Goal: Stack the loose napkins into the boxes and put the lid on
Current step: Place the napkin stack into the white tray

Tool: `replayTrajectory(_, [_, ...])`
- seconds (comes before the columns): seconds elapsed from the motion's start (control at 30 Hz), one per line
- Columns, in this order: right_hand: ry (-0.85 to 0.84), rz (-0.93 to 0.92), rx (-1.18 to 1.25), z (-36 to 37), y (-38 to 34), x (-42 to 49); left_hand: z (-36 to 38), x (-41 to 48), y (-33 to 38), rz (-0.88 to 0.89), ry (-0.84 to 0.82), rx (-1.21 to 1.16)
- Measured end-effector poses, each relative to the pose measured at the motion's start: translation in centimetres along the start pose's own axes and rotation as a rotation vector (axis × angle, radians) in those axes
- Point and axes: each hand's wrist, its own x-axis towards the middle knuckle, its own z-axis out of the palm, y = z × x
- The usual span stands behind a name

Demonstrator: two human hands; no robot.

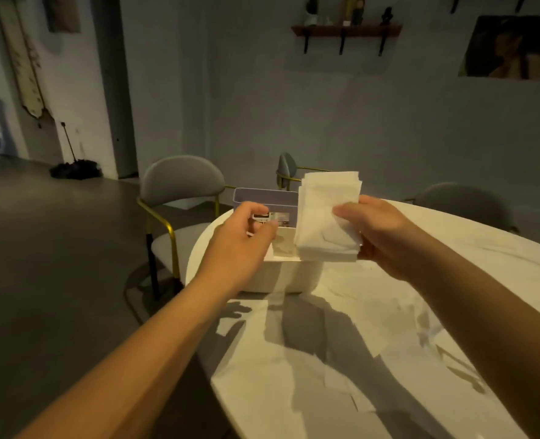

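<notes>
At the table's (452, 236) far edge, the right hand (385, 236) grips a thick stack of napkins (325, 223), thumb in front and fingers behind, holding it upright just above the box (281, 277). The left hand (246, 236) pinches a printed piece (263, 217) at the box's mouth; what it is I cannot tell. A lilac panel (262, 196) stands behind. To do this well, I'd say: keep the mouth clear with the left, square the stack, then lower it flat, edges in line with the walls, so a lid can seat.

Dim rm, grey chairs (183, 179), wall shelf (346, 30)
</notes>
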Motion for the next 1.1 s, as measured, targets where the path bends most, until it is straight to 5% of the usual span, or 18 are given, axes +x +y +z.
replayTrajectory(0.4, [-0.037, 0.302, -0.509, 5.0, 0.9, 8.0, -1.8, 2.1, -6.2, 0.168, -0.148, 0.627])
replayTrajectory(0.63, [-0.106, 0.222, -0.863, 6.8, 1.5, 8.9, -1.4, 1.9, -7.9, 0.285, -0.255, 0.856])
replayTrajectory(1.1, [-0.207, 0.319, -0.831, 7.9, 2.2, 9.6, -1.0, 2.4, -8.8, 0.299, -0.273, 0.875])
